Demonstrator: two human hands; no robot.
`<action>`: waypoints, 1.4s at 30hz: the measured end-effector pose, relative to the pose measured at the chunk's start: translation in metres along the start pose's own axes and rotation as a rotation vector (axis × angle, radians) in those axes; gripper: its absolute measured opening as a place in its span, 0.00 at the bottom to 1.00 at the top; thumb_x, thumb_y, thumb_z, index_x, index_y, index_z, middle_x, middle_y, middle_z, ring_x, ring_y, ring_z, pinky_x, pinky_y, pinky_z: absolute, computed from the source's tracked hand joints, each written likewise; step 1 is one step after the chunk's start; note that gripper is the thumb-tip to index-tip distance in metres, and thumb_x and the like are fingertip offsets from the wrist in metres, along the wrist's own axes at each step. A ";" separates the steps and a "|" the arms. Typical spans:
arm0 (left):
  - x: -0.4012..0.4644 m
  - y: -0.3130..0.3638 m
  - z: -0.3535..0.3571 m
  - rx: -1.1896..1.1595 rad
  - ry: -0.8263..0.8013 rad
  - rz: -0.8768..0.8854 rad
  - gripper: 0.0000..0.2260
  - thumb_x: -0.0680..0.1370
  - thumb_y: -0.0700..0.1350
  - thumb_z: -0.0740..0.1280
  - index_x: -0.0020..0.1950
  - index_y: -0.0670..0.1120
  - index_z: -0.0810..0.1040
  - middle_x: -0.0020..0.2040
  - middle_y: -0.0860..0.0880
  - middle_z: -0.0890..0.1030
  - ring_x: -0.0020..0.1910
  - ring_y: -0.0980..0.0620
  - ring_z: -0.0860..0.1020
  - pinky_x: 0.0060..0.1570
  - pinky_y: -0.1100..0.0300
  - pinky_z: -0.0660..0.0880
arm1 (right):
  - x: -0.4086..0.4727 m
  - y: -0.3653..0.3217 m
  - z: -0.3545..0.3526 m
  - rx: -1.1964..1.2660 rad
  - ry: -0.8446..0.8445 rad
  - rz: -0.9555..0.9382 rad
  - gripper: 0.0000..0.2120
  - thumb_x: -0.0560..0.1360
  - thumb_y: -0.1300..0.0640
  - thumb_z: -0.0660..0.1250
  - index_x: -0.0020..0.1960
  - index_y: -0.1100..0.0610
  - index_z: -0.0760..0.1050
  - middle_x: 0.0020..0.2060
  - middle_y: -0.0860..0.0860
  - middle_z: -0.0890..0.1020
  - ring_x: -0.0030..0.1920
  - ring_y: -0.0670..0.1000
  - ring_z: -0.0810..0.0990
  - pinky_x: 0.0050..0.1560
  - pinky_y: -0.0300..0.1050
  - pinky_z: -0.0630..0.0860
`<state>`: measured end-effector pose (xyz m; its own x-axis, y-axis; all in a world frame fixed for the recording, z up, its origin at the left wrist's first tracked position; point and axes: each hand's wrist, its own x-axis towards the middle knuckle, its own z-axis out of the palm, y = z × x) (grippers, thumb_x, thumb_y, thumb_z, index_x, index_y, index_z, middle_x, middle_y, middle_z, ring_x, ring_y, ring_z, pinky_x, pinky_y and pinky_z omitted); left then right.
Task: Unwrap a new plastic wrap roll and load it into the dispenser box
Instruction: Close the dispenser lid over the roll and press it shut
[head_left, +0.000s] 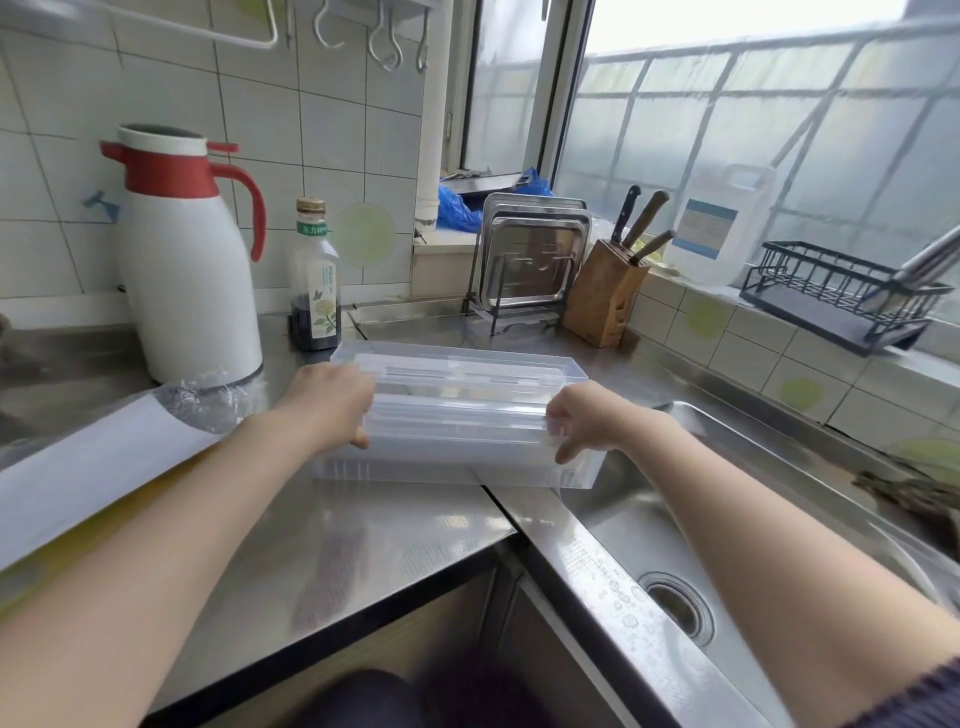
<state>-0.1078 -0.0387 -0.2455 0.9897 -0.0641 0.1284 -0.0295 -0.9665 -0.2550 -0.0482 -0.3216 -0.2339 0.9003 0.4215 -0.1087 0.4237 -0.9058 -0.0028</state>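
Observation:
A clear plastic dispenser box (457, 457) lies on the steel counter by the sink corner, its lid (457, 364) standing open at the back. A plastic wrap roll (457, 415) sits lengthwise in the box. My left hand (332, 402) grips the roll's left end, fingers curled round it. My right hand (582, 421) pinches the roll's right end at the box's side wall. Crumpled clear wrapping (208, 400) lies at the left beside a white sheet (98, 467).
A white and red thermos jug (187, 260) and a dark sauce bottle (315, 280) stand behind the box. Steel trays in a rack (530, 260) and a knife block (605, 299) sit at the back. The sink (727, 561) opens to the right; a wire rack (836, 296) rests on the sill.

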 end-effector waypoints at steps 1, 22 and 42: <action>-0.001 -0.002 0.002 0.008 0.008 0.017 0.18 0.71 0.58 0.71 0.56 0.50 0.79 0.55 0.49 0.80 0.55 0.46 0.78 0.50 0.57 0.72 | 0.001 0.000 0.001 -0.003 0.002 -0.003 0.14 0.64 0.56 0.78 0.47 0.58 0.80 0.39 0.48 0.77 0.40 0.50 0.74 0.32 0.38 0.66; -0.009 0.002 0.018 0.351 0.125 0.178 0.19 0.80 0.57 0.57 0.62 0.44 0.68 0.60 0.47 0.76 0.57 0.47 0.77 0.48 0.55 0.73 | -0.003 -0.002 0.016 -0.001 0.104 0.031 0.11 0.70 0.60 0.68 0.52 0.57 0.79 0.51 0.53 0.81 0.53 0.53 0.76 0.43 0.38 0.66; -0.003 -0.006 0.028 0.012 0.144 0.111 0.20 0.78 0.60 0.58 0.62 0.47 0.72 0.61 0.49 0.73 0.60 0.48 0.74 0.47 0.55 0.71 | 0.001 0.007 0.020 -0.008 0.133 -0.077 0.21 0.73 0.37 0.64 0.51 0.54 0.74 0.46 0.51 0.79 0.44 0.51 0.75 0.40 0.43 0.68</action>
<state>-0.1065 -0.0257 -0.2709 0.9500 -0.2059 0.2348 -0.1347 -0.9485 -0.2868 -0.0462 -0.3288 -0.2541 0.8703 0.4919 0.0244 0.4920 -0.8706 0.0023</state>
